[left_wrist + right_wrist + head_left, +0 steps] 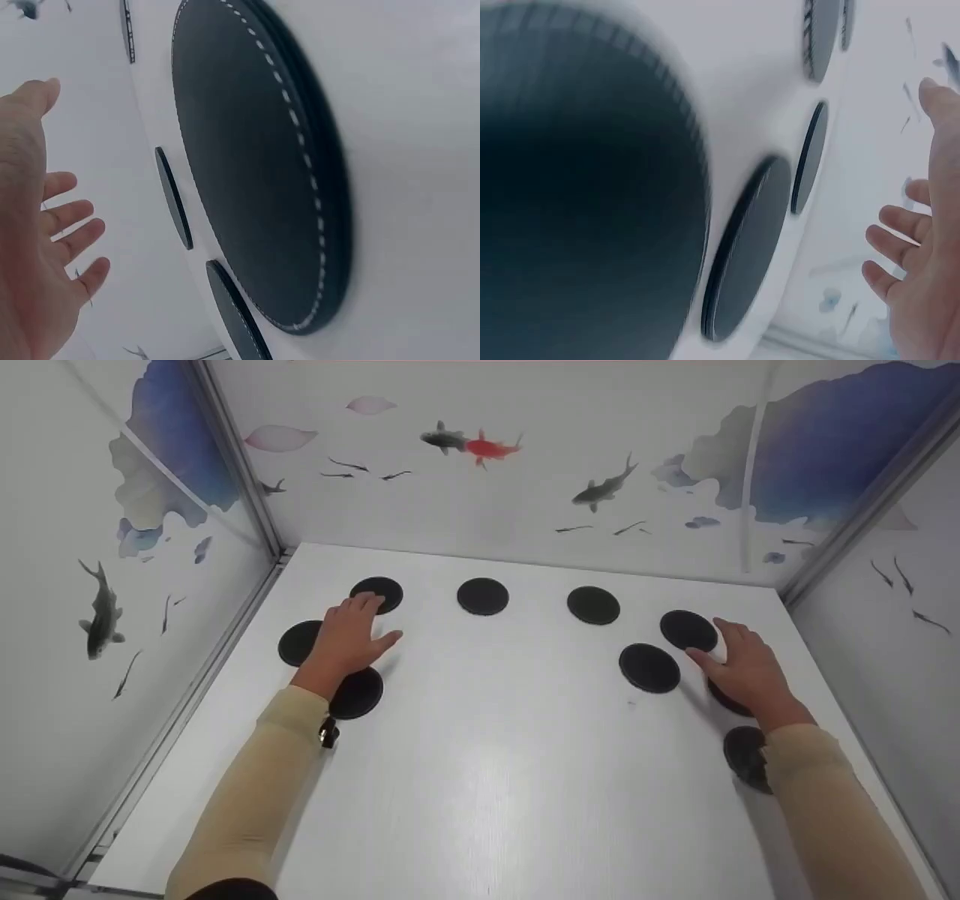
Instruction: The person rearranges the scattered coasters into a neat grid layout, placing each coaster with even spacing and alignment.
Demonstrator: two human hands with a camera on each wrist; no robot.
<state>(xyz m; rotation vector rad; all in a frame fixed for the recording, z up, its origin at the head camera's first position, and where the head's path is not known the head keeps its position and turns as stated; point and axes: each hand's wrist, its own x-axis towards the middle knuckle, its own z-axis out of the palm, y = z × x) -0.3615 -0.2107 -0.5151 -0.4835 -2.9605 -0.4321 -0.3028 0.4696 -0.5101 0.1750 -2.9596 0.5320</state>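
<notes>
Black coasters (482, 596): nine round ones lying flat on the white table (487, 757), in a rough arch open toward the person; pale stitching runs round the rim.
Left group: a far coaster (379, 585), a side coaster (295, 645) and a near coaster (361, 694), each partly covered in the head view by the left hand or its wrist.
Back row middle: two more, well apart from each other.
Right group: a corner coaster (688, 631), an inner coaster (649, 668) just beside it, a half-hidden coaster (724, 697) below the right hand, and a low coaster (744, 757) partly behind the right sleeve.
Left hand (345, 637): raised above the table, fingertips in line with the far coaster; fingers loosely spread, thumb held out to the side.
Right hand (750, 671): raised too, its thumb and fingers near the corner coaster; fingers slightly bent and apart in the wrist view, thumb wide of them.
Sleeves: tan on both arms, the left sleeve (247, 780) with a small dark object (328, 733) at the cuff.
Walls: white panels with painted fish, one red fish (491, 448) on the back wall (510, 510).
</notes>
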